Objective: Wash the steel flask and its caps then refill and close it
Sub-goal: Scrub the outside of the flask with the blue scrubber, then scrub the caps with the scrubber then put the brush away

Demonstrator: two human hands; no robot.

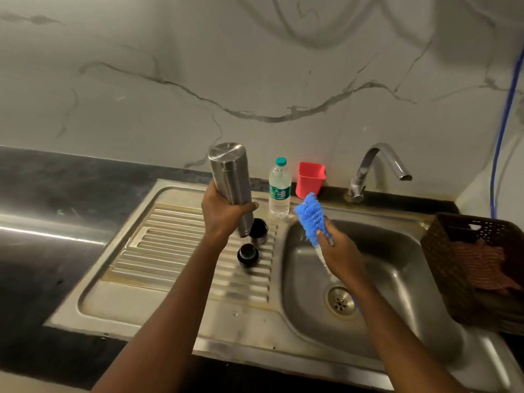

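Holding steel flask (231, 177) upside down, left hand (222, 217) fingers (249, 207) curled round it, right hand (340, 251) gripping blue brush (309, 214)

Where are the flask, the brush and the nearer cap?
steel flask (231, 177), head view, middle of its body.
blue brush (309, 214), head view, bristle head.
nearer black cap (248, 253), head view, its top face.

Both arms extend forward, left hand (224, 214) and right hand (338, 255) with fingers curled, gripping.
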